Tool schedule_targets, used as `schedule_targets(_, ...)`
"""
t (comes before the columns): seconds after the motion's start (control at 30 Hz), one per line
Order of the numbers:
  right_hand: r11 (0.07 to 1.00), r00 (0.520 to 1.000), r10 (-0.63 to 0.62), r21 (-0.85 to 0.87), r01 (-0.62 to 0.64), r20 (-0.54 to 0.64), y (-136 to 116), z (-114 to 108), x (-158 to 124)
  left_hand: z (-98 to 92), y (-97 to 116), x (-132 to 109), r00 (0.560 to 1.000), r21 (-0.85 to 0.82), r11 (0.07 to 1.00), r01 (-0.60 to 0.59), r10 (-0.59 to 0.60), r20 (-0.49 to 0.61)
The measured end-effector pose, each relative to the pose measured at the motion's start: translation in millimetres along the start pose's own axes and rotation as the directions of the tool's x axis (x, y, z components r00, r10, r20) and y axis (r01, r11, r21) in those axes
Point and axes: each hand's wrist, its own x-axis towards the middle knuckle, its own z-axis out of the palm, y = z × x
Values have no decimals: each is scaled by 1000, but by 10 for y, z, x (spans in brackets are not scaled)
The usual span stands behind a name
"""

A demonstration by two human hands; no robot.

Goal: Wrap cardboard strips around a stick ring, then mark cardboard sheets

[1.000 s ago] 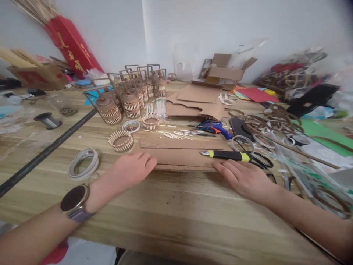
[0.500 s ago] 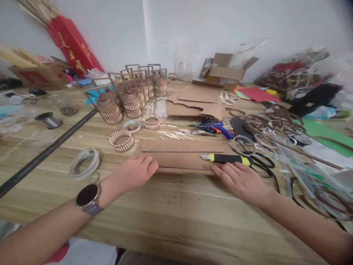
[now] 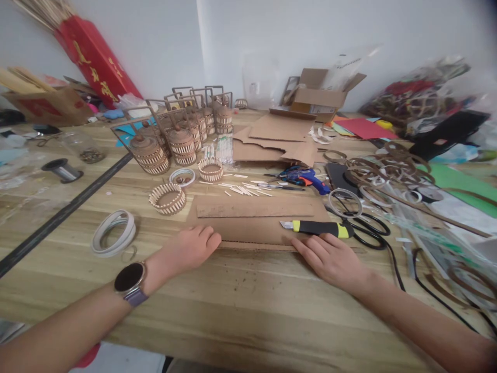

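Note:
A flat sheet of brown cardboard (image 3: 248, 228) lies in front of me, with a separate cardboard strip (image 3: 254, 209) on its far part. Along its near edge runs a narrow cardboard band (image 3: 258, 247), marked off by a dark line; I cannot tell whether it is fully separate. My left hand (image 3: 196, 248), with a watch on the wrist, has its fingers curled over the left end of this edge. At the right end, my right hand (image 3: 330, 261) grips the edge with bent fingers. Just beyond those fingers a black and yellow utility knife (image 3: 320, 228) lies on the sheet, blade out.
Scissors (image 3: 367, 230) and a tape roll (image 3: 345, 202) lie right of the sheet, near tangled brown strips (image 3: 388, 171). Beyond are small sticks (image 3: 248, 190) and a blue glue gun (image 3: 305, 177). Woven baskets (image 3: 182, 145) and white rings (image 3: 113, 233) stand left.
The view has shifted slightly. The cardboard's near band shows a little more of its face between my hands. Both hands keep their places at its ends, and the knife still lies there.

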Motion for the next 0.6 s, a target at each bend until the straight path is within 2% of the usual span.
schedule_targets(0.13, 999, 999, 40, 26, -40, 12, -21, 18, -10, -2, 7, 26, 999, 25, 999, 26, -25, -25)
schedule_targets(0.3, 960, 984, 169, 215, -178, 60, -31, -5, 16, -1, 18, 40, 995, -72, 997, 34, -41, -94)
schedule_targets(0.4, 926, 966, 238, 276, -258, 104, -23, -9, 38, -14, 15, 56, 995, -111, 992, 53, -62, -76)
schedule_targets(0.53, 912, 957, 271, 291, -289, 101, -20, -1, 57, -62, 11, 77, 996, -209, 975, 76, -83, -28)
schedule_targets(0.6, 900, 953, 284, 316, -302, 101, -33, -12, 49, -89, 28, 63, 996, -227, 971, 72, -83, -37)
